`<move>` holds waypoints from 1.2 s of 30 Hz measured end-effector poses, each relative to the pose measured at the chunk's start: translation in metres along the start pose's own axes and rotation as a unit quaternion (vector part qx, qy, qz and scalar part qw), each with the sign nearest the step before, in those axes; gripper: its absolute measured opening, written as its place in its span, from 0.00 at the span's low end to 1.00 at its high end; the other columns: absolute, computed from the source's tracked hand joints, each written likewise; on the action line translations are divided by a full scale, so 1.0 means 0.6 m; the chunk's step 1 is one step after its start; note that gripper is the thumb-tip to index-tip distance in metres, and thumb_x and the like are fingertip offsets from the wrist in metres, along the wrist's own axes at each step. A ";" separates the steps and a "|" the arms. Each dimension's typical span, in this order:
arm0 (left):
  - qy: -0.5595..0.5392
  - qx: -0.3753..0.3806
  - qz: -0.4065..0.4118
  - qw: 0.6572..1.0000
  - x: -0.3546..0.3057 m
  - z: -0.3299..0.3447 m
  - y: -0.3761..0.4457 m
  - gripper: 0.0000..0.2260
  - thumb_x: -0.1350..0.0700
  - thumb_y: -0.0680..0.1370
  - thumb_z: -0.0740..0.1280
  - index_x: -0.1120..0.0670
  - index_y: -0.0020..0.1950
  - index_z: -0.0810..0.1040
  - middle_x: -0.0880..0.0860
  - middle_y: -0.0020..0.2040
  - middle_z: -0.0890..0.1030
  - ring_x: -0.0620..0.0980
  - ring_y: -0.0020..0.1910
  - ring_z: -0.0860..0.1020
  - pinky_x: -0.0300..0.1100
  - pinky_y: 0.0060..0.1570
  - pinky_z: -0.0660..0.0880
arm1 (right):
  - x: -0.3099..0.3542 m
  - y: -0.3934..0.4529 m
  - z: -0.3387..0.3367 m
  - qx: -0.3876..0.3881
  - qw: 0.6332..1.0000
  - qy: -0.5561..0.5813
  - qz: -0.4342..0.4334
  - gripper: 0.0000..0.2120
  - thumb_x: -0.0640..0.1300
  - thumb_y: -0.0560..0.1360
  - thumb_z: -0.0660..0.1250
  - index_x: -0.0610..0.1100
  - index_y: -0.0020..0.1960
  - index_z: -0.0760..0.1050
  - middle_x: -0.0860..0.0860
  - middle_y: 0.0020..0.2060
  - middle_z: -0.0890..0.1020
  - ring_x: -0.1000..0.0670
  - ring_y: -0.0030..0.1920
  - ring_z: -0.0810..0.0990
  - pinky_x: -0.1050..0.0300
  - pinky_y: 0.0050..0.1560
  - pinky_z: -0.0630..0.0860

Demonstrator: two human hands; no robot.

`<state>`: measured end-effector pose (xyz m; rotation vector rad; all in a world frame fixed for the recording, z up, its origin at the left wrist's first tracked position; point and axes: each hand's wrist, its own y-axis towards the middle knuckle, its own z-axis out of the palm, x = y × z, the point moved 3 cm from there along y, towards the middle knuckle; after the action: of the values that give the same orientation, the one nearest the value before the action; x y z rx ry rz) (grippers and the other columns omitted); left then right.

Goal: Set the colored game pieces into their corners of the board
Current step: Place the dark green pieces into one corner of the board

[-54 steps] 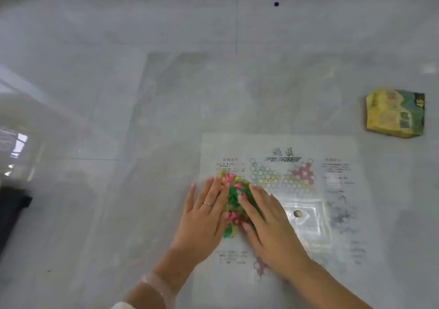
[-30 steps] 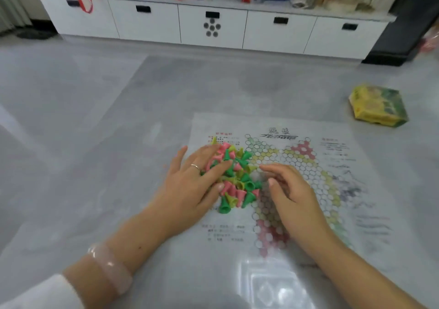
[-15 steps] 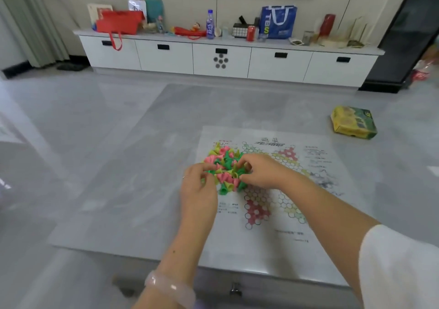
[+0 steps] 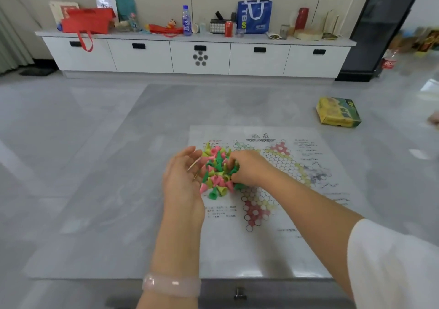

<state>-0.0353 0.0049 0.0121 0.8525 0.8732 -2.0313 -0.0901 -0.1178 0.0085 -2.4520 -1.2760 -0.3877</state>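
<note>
Grey table (image 4: 118, 189), centre frame: printed paper board (image 4: 273, 213) bearing a heap of pink, green and yellow game pieces (image 4: 217, 173). Left hand (image 4: 183, 180), palm up beside the heap; right hand (image 4: 249, 168), fingers curled into it. Yellow-green box (image 4: 338, 111), right of frame. White cabinet (image 4: 194, 56), top of frame.

Legible markings. A blue tote bag (image 4: 254, 16) on the white cabinet (image 4: 197, 56) bore the large letters "TBS" running vertically on its left edge. The yellow-green box (image 4: 338, 111), right of the game board (image 4: 266, 185), showed what looked like "46" near its upper right corner. The board's printed heading and side text columns were too small and blurred to read.
</note>
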 end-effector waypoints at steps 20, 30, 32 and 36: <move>-0.082 0.157 -0.190 0.966 0.057 0.057 -0.023 0.13 0.59 0.79 0.54 0.63 0.50 0.76 0.58 0.42 0.82 0.52 0.40 0.82 0.44 0.42 0.79 | -0.012 -0.095 -0.067 -0.075 0.941 0.321 -0.080 0.09 0.39 0.71 0.68 0.49 0.49 0.76 0.53 0.47 0.79 0.57 0.46 0.79 0.65 0.45 0.77; -0.116 0.154 -0.283 0.940 0.107 0.090 -0.030 0.13 0.59 0.79 0.54 0.67 0.53 0.74 0.65 0.49 0.80 0.60 0.47 0.80 0.49 0.41 0.81 | -0.063 -0.169 -0.059 -0.231 0.936 0.249 -0.093 0.12 0.37 0.71 0.67 0.55 0.43 0.78 0.59 0.41 0.80 0.59 0.44 0.77 0.69 0.45 0.73; -0.097 0.152 -0.276 0.944 0.112 0.097 -0.032 0.16 0.58 0.80 0.53 0.67 0.54 0.75 0.65 0.51 0.80 0.59 0.52 0.79 0.49 0.48 0.79 | -0.081 -0.182 -0.056 -0.271 0.923 0.268 -0.044 0.10 0.38 0.72 0.66 0.52 0.38 0.78 0.58 0.35 0.80 0.59 0.41 0.77 0.71 0.39 0.71; -0.056 0.164 -0.285 0.943 0.130 0.116 -0.053 0.17 0.56 0.80 0.52 0.65 0.57 0.76 0.62 0.54 0.79 0.57 0.53 0.79 0.47 0.52 0.76 | -0.087 -0.192 -0.029 -0.270 0.922 0.275 0.030 0.05 0.45 0.72 0.67 0.49 0.37 0.79 0.55 0.30 0.80 0.59 0.35 0.76 0.69 0.36 0.71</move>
<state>-0.1187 -0.0638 -0.0020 0.6945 0.7891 -2.7620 -0.2157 -0.1019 0.0243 -2.4914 -0.9242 -1.4601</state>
